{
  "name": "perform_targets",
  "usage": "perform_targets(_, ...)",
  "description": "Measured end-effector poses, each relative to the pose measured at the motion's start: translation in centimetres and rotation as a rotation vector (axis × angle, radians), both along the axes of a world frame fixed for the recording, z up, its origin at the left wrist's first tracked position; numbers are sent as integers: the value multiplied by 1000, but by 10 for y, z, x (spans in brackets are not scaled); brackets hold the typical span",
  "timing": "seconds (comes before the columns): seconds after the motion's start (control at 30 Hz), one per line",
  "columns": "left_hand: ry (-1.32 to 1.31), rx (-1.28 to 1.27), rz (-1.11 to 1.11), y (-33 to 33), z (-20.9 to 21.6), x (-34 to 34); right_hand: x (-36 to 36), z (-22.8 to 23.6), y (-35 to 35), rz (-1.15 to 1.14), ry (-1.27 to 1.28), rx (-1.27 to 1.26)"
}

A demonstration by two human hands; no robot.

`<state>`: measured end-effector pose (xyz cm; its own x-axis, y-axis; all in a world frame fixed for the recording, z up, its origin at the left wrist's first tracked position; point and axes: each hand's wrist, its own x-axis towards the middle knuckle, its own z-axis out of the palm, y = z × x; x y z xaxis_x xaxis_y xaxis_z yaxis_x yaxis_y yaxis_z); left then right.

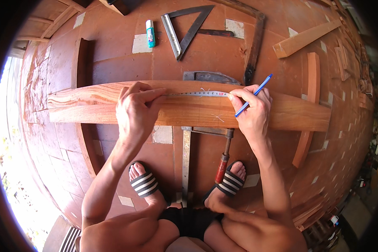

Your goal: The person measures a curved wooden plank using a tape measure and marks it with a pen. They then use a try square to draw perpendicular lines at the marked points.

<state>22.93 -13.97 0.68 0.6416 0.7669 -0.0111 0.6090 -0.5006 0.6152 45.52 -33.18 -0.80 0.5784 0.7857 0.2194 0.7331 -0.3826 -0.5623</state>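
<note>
A wooden workpiece (197, 114), apparently two planks lying edge to edge, stretches from left to right in front of me. A bar clamp (187, 155) with a red handle (222, 169) spans it near the middle. A white measuring tape (197, 94) lies stretched along its top. My left hand (136, 107) is closed on the tape's left part, index finger along the wood; its case, if in my palm, is hidden. My right hand (255, 110) pinches the tape's right end between thumb and finger. A blue and white pen (254, 95) is tucked slantwise in that same hand.
The workpiece rests across wooden supports at left (87, 145) and right (303, 147). Beyond it lie a triangular metal square (192, 31), a dark L-shaped square (253, 48) and a teal-and-white bottle (150, 33). A wood block (307, 38) lies far right. My sandalled feet flank the clamp.
</note>
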Motion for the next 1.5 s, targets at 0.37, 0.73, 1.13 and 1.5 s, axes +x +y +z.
perform_targets(0.37,-59,177,-116,-24,-5,40,1,-1,1,2,11,20)
perform_targets(0.73,-25,212,-134,-28,-9,47,2,1,1,-7,49,-9)
perform_targets(1.13,-21,224,-129,-28,-10,47,3,0,1,-7,50,-17)
perform_targets(1.5,-78,248,-99,-29,-12,47,1,-2,1,-15,26,17)
